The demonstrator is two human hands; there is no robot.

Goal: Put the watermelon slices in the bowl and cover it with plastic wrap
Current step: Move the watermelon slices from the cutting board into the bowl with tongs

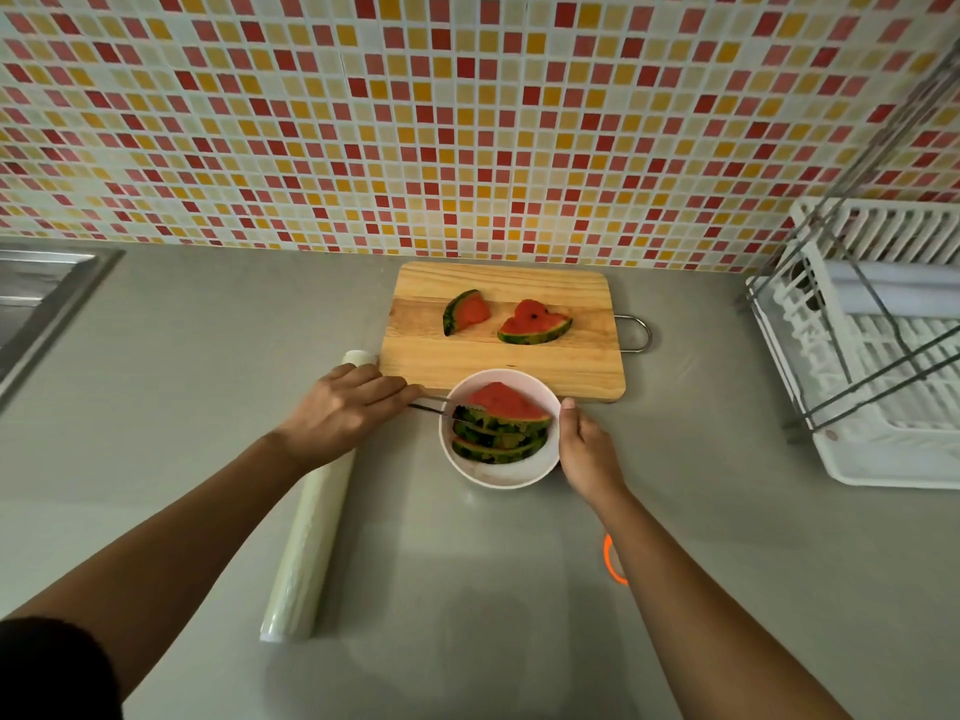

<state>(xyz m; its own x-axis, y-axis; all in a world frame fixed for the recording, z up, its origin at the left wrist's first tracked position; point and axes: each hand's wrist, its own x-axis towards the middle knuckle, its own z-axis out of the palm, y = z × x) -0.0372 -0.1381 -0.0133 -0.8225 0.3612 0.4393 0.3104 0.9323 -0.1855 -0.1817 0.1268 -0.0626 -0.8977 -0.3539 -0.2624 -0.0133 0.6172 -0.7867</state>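
Observation:
A white bowl stands on the grey counter in front of a wooden cutting board. Three watermelon slices are stacked in the bowl. My left hand grips metal tongs whose tips reach over the bowl's left rim to the top slice. My right hand holds the bowl's right side, thumb at the rim. Two more slices lie on the board, a small one on the left and a wider one on the right. A roll of plastic wrap lies under my left forearm.
A white dish rack with a metal frame stands at the right. A steel sink edge shows at the far left. An orange ring peeks out beside my right forearm. A mosaic tile wall closes the back.

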